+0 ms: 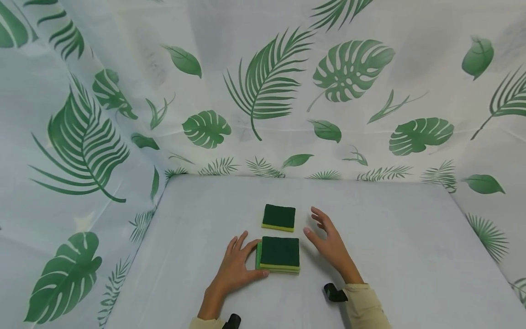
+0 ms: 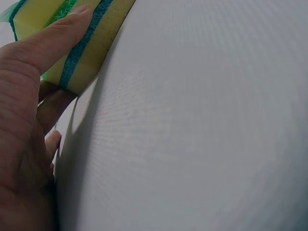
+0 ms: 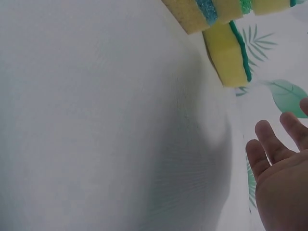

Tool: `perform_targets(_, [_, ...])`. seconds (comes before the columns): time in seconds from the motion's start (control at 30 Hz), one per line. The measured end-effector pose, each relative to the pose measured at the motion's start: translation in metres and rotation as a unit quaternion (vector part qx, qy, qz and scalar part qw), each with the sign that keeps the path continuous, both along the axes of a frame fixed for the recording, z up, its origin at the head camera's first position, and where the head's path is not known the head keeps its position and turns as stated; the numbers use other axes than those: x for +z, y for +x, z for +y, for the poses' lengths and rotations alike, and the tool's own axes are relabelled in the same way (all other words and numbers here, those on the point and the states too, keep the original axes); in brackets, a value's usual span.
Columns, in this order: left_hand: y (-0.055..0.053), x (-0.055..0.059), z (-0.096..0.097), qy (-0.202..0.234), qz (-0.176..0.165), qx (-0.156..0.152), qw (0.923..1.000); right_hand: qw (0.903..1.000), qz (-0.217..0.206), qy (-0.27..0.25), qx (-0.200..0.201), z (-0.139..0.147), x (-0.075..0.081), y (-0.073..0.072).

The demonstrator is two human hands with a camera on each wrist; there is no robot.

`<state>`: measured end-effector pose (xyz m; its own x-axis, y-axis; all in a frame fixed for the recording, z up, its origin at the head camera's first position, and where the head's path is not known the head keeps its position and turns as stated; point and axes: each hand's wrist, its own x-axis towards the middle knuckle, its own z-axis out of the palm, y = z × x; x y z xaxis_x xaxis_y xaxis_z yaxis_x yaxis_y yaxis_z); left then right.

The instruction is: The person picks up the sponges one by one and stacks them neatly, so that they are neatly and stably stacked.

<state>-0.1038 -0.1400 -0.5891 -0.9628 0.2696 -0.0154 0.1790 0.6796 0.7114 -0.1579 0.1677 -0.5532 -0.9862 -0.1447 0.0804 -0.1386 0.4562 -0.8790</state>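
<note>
A stack of scouring sponges (image 1: 280, 251) stands on the white table, a dark green pad on top. Bright green and blue scouring layers show between yellow foam in the left wrist view. My left hand (image 1: 235, 269) holds the stack at its left side, the thumb (image 2: 62, 36) on the near face and the index finger at the far left corner. Just behind the stack lies a single sponge (image 1: 279, 216), dark green side up. To the right, my right hand (image 1: 330, 242) hovers apart from both, fingers relaxed and holding nothing.
The white table (image 1: 411, 256) is bordered by a leaf-printed curtain (image 1: 287, 132) at the back and both sides. Black wrist cameras (image 1: 334, 293) sit at both cuffs, low over the table.
</note>
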Motion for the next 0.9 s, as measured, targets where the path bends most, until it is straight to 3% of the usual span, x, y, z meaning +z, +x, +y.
perform_targets(0.5, [-0.001,-0.002,0.0,-0.009,0.006,-0.002,0.9999,0.9982,-0.056,0.02,0.009,-0.006,-0.003,-0.02])
perform_targets(0.9, [-0.001,0.0,0.0,-0.007,0.003,0.0,1.0,0.9976,-0.053,0.014,0.042,-0.01,-0.008,-0.034])
